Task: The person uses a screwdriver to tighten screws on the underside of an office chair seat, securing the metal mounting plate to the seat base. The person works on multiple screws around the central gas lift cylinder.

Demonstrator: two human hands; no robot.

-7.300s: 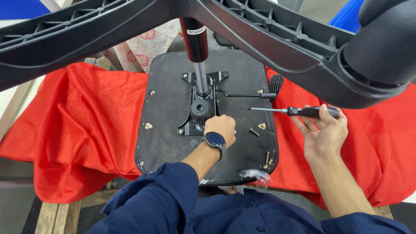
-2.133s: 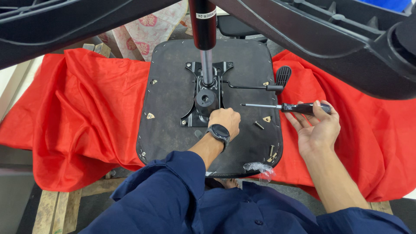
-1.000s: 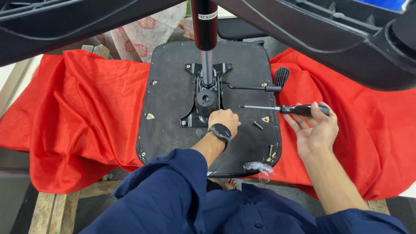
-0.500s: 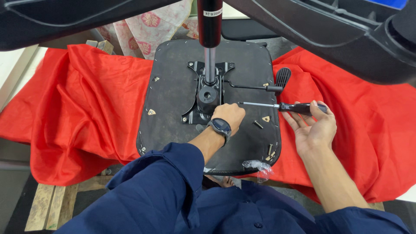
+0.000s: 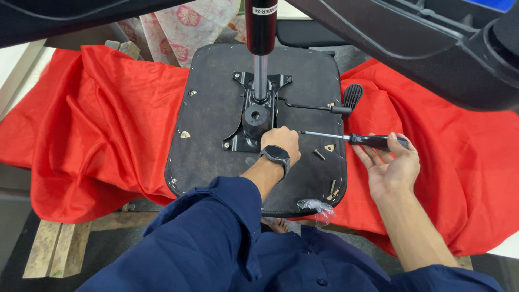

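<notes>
An upturned black chair seat lies on a red cloth. Bolted to its middle is a black metal mechanism plate with a gas cylinder rising from it. My left hand, a dark watch on its wrist, rests fingers-down on the plate's near right corner. My right hand holds a black-handled screwdriver lying flat across the fingers, its tip pointing left to just beside my left hand. Loose screws lie on the seat between the hands.
The chair's black star base spreads across the top of the view above the seat. A lever with a black paddle sticks out right of the plate. A patterned cloth lies behind. Wooden slats show at lower left.
The view has shifted slightly and the screwdriver tip has come nearer my left hand. Both hands otherwise stay where they were.
</notes>
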